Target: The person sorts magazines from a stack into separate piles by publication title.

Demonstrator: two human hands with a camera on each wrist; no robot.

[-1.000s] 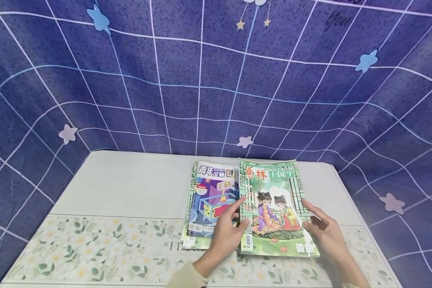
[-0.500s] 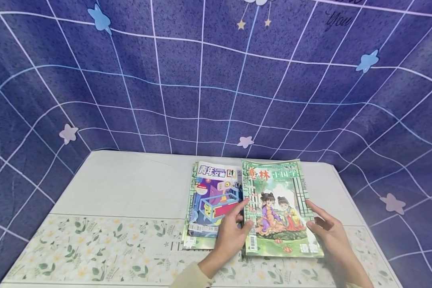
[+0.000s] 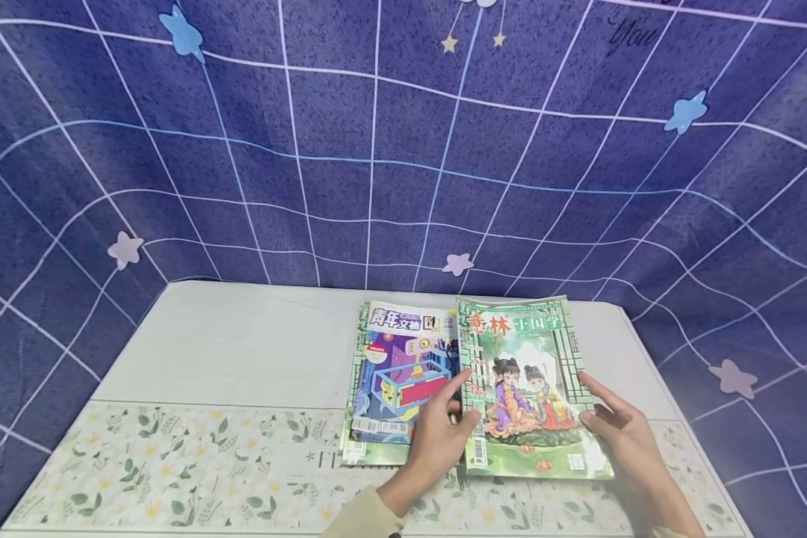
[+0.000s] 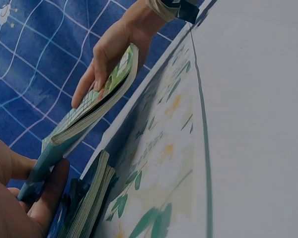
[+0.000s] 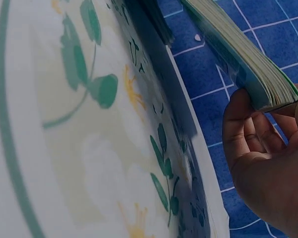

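Note:
Both hands hold a green magazine [image 3: 527,448] with two illustrated figures on its cover, lifted and facing up. On its left edge, the spine, my left hand [image 3: 438,437] grips with the thumb over the cover. My right hand [image 3: 628,441] pinches the opposite edge. In the left wrist view the magazine [image 4: 87,114] is raised over the tabletop and tilted in that view. The right wrist view shows the page edges of the magazine [image 5: 258,64] between thumb and fingers. Left of it lies a purple magazine [image 3: 397,359], partly covered by my left hand.
Beneath the purple magazine lies another green magazine [image 3: 370,454], its left and lower borders showing. The white table [image 3: 229,351] has a floral strip [image 3: 195,463] along the front. A blue gridded curtain [image 3: 336,187] with stars encloses the back and sides.
Both hands have shifted slightly to the right together with the green magazine. More of the purple magazine's right side now shows.

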